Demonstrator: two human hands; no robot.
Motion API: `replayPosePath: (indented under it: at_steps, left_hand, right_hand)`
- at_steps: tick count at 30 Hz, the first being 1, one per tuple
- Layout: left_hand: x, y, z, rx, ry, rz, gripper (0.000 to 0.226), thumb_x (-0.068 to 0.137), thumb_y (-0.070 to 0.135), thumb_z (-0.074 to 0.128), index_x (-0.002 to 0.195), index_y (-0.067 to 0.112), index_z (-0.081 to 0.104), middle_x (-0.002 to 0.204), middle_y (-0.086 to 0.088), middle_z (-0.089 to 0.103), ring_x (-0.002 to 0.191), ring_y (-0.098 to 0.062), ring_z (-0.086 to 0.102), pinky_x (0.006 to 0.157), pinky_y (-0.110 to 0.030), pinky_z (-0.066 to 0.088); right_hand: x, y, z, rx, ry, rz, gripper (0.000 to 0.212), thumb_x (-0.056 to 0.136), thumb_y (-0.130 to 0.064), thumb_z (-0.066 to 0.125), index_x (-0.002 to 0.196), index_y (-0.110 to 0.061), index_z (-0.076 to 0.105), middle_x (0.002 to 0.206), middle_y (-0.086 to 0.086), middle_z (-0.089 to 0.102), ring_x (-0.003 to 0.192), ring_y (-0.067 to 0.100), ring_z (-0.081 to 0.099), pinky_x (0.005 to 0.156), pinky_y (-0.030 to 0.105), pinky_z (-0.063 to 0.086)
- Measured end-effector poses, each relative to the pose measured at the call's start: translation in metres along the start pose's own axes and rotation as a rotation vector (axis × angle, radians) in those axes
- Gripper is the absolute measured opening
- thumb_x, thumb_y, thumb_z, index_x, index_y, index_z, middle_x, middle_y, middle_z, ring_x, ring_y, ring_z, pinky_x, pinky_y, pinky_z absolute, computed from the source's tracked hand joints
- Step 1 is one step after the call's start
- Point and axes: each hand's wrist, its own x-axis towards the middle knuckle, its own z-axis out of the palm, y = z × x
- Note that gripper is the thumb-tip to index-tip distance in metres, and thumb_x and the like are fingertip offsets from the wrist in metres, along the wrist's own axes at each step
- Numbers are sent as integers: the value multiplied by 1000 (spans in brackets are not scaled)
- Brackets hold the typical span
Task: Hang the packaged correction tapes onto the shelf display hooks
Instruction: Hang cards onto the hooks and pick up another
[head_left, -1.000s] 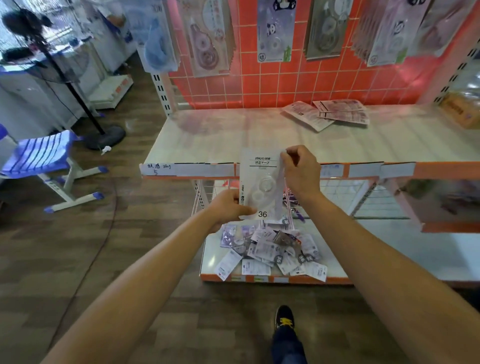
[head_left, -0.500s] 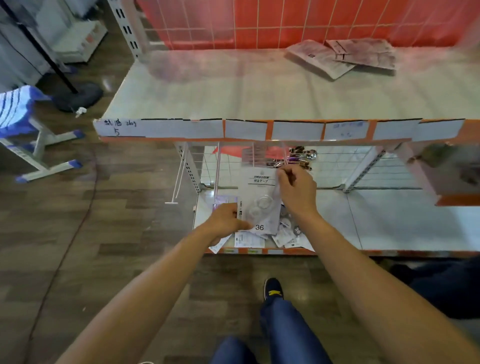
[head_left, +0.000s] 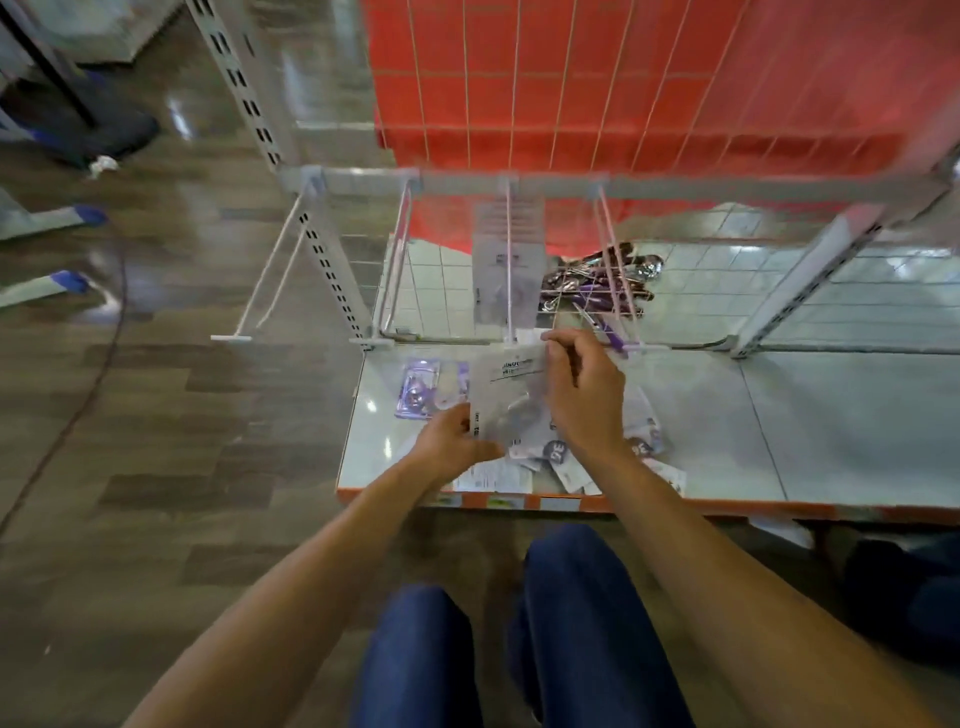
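Threading is the step in hand. I hold one pack (head_left: 511, 395) between both hands, with its top edge up near the tip of the middle hook (head_left: 509, 228), at twelve o'clock from my hands. My left hand (head_left: 452, 441) grips the pack's lower left edge with curled fingers. My right hand (head_left: 582, 395) pinches its top right corner, just short of the hook tip. The pack is tilted, header toward one o'clock, held above the lower shelf (head_left: 805, 431) and not yet on the wire. I cannot tell whether its hang hole is lined up, because the picture is blurred there. A hanging pack (head_left: 488, 280) already sits further back on the same hook.

Next, I judge, the hole must meet the hook tip squarely, and then the pack slides back toward twelve o'clock. The film looks floppy, so my right pinch has to keep the header flat or it may buckle against the wire.

More packs lie in a pile (head_left: 550, 462) on the shelf at six o'clock under my hands, and a purple pack (head_left: 418, 389) lies at nine o'clock.

Compared with half a second ago, I am lower. The upper shelf top has gone from view, the hooks fill the middle, and both knees (head_left: 571, 597) show. The pack was upright then and is tipped now. Both grips are as they were.
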Motion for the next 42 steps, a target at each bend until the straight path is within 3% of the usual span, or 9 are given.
replayPosePath:
  at_steps: [4,9,12,17,21,25,34,39,42]
  left_hand:
    - [33,-25,13,0,28,114,38,81,11,75,115,19,59,95,4,67,91,-15,66,72,-22,54]
    - [61,-48,19,54,74,210,40,77,17,80,114,14,63,96,-4,71,89,-20,69,83,-41,58]
    - [70,-57,15,-14,97,248,38,76,10,79,110,14,63,97,-2,71,90,-17,69,80,-32,58]
    - [73,-61,8,-22,109,336,35,78,4,76,103,24,61,93,5,71,86,-10,69,76,-22,55]
    - [80,-58,4,2,124,395,34,77,7,78,99,28,62,94,3,73,88,-13,70,80,-28,56]
    - [85,-54,2,36,118,424,32,77,11,78,94,32,61,90,6,72,84,-10,70,78,-26,56]
    - [103,-49,5,85,152,461,31,76,17,80,90,36,59,88,10,71,86,-10,69,84,-35,57]
    - [108,-50,3,54,165,476,34,77,11,77,89,37,58,86,14,70,87,-7,68,80,-25,53]
    - [111,-52,1,34,162,467,37,77,8,77,88,38,59,83,16,70,84,-7,69,81,-27,53]
  right_hand:
    - [-7,27,14,103,87,-133,10,96,-13,51,97,-17,60,84,-14,58,77,-7,58,63,7,45]
    - [-3,52,34,136,130,-223,11,95,-17,50,96,-23,59,78,-20,58,70,-3,56,62,13,42]
    - [2,59,44,174,163,-275,11,94,-14,51,95,-21,59,74,-20,56,67,-8,54,60,9,38]
    - [12,68,57,232,235,-351,11,94,-13,51,95,-21,59,82,-16,58,74,-2,55,70,22,46]
    - [19,68,58,247,265,-389,11,94,-11,52,94,-19,59,78,-20,56,71,-5,53,68,14,41]
    - [28,70,59,250,251,-363,10,95,-10,52,94,-13,61,73,-19,53,65,-7,52,61,9,36]
    - [38,78,60,270,278,-417,12,95,-7,52,98,-6,63,73,-18,52,62,-7,52,58,6,35]
    - [44,81,62,285,267,-459,14,94,-8,51,98,-4,64,79,-17,56,65,-4,53,63,10,35]
    - [47,84,65,285,272,-457,14,94,-9,51,96,-5,64,77,-18,54,63,-5,51,62,8,32]
